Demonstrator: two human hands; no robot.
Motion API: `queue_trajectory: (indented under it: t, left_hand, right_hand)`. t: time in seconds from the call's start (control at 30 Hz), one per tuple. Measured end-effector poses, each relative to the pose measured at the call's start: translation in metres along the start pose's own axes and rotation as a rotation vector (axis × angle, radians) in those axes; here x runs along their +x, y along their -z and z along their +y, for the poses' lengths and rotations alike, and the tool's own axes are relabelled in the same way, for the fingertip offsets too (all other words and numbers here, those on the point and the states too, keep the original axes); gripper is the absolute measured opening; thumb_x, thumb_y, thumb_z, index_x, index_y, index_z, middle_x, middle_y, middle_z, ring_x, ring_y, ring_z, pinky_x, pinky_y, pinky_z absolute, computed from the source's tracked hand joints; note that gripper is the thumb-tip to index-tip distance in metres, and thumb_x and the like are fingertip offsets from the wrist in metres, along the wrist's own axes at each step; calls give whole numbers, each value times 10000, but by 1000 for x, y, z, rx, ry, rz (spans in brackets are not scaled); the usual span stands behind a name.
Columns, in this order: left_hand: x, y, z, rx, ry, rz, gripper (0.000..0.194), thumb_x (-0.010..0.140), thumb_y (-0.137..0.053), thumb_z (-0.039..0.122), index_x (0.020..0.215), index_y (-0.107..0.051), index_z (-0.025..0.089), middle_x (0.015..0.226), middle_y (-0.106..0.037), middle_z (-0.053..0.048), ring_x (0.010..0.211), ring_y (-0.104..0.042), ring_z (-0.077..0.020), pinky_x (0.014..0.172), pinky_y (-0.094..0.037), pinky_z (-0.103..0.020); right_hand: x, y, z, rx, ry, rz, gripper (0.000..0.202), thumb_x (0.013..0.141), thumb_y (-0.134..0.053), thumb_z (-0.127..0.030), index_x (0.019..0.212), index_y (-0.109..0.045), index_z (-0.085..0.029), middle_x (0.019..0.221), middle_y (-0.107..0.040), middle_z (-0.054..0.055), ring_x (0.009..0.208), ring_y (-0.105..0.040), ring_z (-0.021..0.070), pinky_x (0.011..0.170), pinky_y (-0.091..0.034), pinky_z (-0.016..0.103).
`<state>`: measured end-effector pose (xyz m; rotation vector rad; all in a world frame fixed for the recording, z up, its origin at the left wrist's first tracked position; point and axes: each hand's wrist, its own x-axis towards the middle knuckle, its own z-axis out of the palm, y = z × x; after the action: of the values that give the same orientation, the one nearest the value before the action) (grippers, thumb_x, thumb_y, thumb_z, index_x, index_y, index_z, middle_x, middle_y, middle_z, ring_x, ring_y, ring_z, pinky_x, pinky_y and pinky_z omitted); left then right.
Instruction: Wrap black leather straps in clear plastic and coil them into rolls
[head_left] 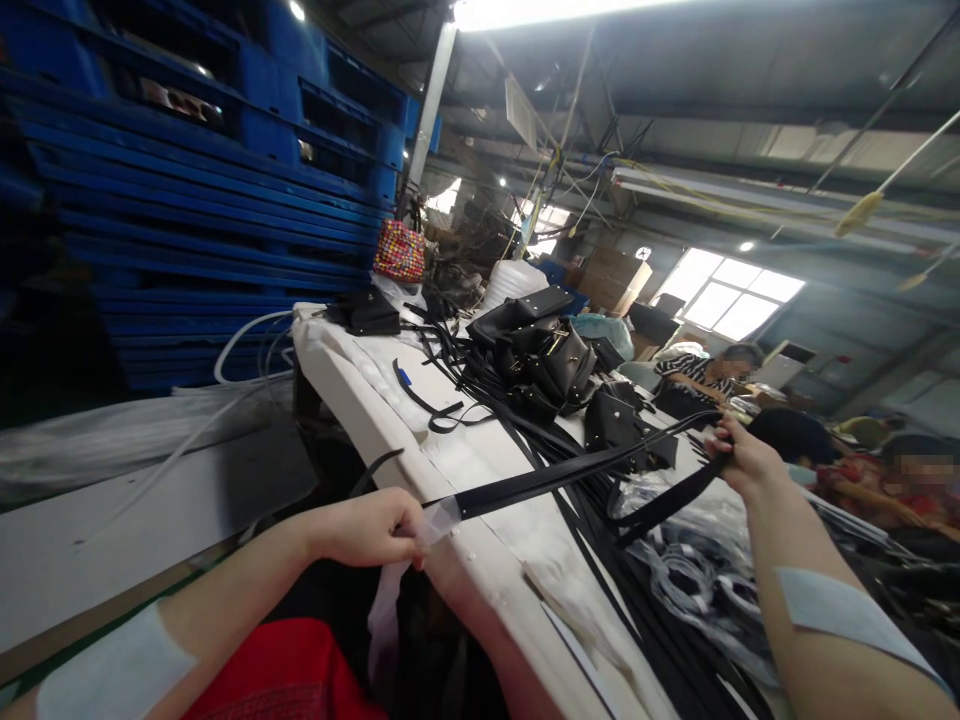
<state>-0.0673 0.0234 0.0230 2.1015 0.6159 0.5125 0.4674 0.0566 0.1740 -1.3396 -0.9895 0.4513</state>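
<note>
A long black strap [540,482] stretches taut above the white table [465,455]. My left hand [379,528] is closed on its near end, where a thin translucent wrap [441,518] also sits at the fingers and trails below the table edge. At the right, my right hand [741,450] is closed round the strap's other part, and a length of it loops back down from the fingers. Under the strap lies a bundle of black straps [600,530]. Black bags [536,350] are piled behind it.
Clear plastic packs of rings [686,580] lie on the right of the table. Blue pallets [225,200] are stacked at the left. A colourful bag [399,250] is at the far end. A person in a striped top [690,375] and other people are at the right.
</note>
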Motion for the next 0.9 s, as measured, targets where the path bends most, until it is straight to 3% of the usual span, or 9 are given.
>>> queue_trajectory:
  t: [0.1, 0.27, 0.37, 0.47, 0.63, 0.7, 0.77, 0.8, 0.9]
  left_hand:
    - [3, 5, -8, 27, 108, -25, 321, 825, -569, 407, 759, -772, 167, 742, -745, -21, 695, -658, -178, 677, -475, -215]
    - [24, 27, -43, 114, 363, 475, 460, 740, -556, 587, 779, -779, 187, 833, -777, -33, 853, -689, -270, 790, -477, -272]
    - [33, 34, -61, 110, 451, 580, 494, 691, -575, 633, 789, -785, 196, 836, -781, -34, 861, -690, -283, 783, -469, -277]
    - [31, 31, -59, 35, 424, 556, 522, 667, -605, 673, 767, -788, 194, 822, -779, -33, 847, -681, -271, 755, -466, -267]
    - [24, 9, -29, -173, 351, 455, 601, 638, -649, 711, 773, -790, 143, 727, -751, -46, 687, -635, -221, 622, -449, -265]
    - [27, -2, -18, -246, 298, 436, 575, 671, -661, 676, 805, -792, 132, 718, -744, -52, 699, -639, -219, 638, -461, -267]
    - [31, -15, -10, -303, 238, 403, 522, 722, -659, 628, 823, -791, 134, 745, -750, -58, 753, -656, -227, 692, -484, -274]
    - [33, -23, -7, -329, 207, 371, 493, 744, -656, 605, 824, -789, 137, 772, -756, -60, 783, -664, -229, 726, -492, -278]
    - [37, -47, 4, -403, 96, 227, 424, 795, -650, 544, 803, -779, 139, 825, -765, -67, 833, -679, -223, 811, -500, -284]
  right_hand:
    - [-6, 10, -12, 206, -230, 26, 289, 926, -590, -338, 715, -462, -188, 523, -365, -117, 309, -268, -11, 445, -515, 145]
    - [-38, 1, -36, 413, -358, -139, 30, 906, -574, -155, 877, -579, -159, 650, -511, -69, 402, -414, -6, 598, -571, 151]
    - [-54, -16, -49, 475, -256, -321, 142, 813, -691, -189, 930, -616, -159, 717, -564, -50, 466, -459, 9, 641, -562, 164]
    - [-55, -22, -54, 249, -43, -323, 265, 748, -755, -281, 966, -636, -188, 719, -585, -50, 497, -466, 39, 656, -539, 222]
    - [-37, -12, -42, -645, 151, 66, 303, 770, -705, -257, 1034, -654, -117, 910, -675, 138, 746, -604, 173, 704, -449, 315]
    - [-46, -23, -30, -799, 148, 106, 275, 748, -726, -256, 955, -682, -79, 951, -675, 209, 848, -621, 225, 724, -429, 333]
    - [-78, -50, -10, -782, 104, -40, 271, 744, -732, -374, 764, -705, -106, 815, -693, 174, 780, -630, 228, 687, -429, 324]
    - [-103, -67, 2, -758, 51, -197, 379, 757, -694, -496, 652, -696, -132, 685, -683, 126, 666, -624, 204, 633, -434, 306]
    - [-197, -129, 48, -275, -488, -1017, 698, 812, -437, -749, 743, -728, -119, 771, -717, 129, 678, -647, 200, 646, -475, 309]
